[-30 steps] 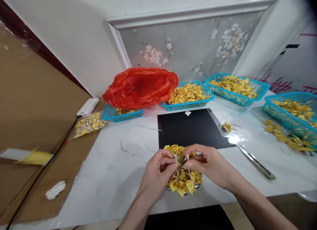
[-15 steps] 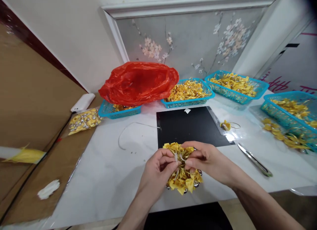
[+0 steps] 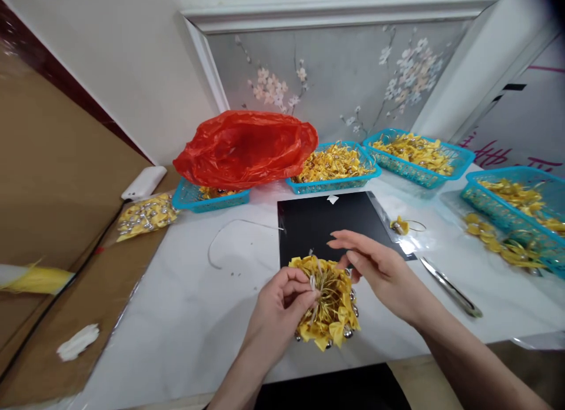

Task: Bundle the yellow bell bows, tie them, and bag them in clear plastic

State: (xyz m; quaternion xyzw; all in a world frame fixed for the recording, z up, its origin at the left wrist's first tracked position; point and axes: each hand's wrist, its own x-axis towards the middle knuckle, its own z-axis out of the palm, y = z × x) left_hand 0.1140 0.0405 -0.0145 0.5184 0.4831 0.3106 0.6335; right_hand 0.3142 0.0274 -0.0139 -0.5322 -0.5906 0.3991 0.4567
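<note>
A round bunch of yellow ribbon flowers (image 3: 338, 316) with silver bells and gold wire stems is held just over the front of the white table (image 3: 185, 316). My left hand (image 3: 282, 301) pinches the gathered stems and a pale tie at the middle of the bunch. Above its right upper edge is my right hand (image 3: 375, 263), its fingers apart and holding nothing. Beyond the hands lies a black square mat (image 3: 324, 222). A craft knife (image 3: 450, 286) rests on the table to the right of the right hand.
Blue baskets (image 3: 333, 186) of yellow flowers stand along the back and right. A red plastic bag (image 3: 247, 151) sits on the left one. One loose flower (image 3: 399, 225) lies right of the mat. At left are a bag of flowers (image 3: 148, 215) and a curved cord (image 3: 212, 245).
My right hand has let go at the middle of the bunch, moved up and right, and opened its fingers. My left hand keeps its pinch.
</note>
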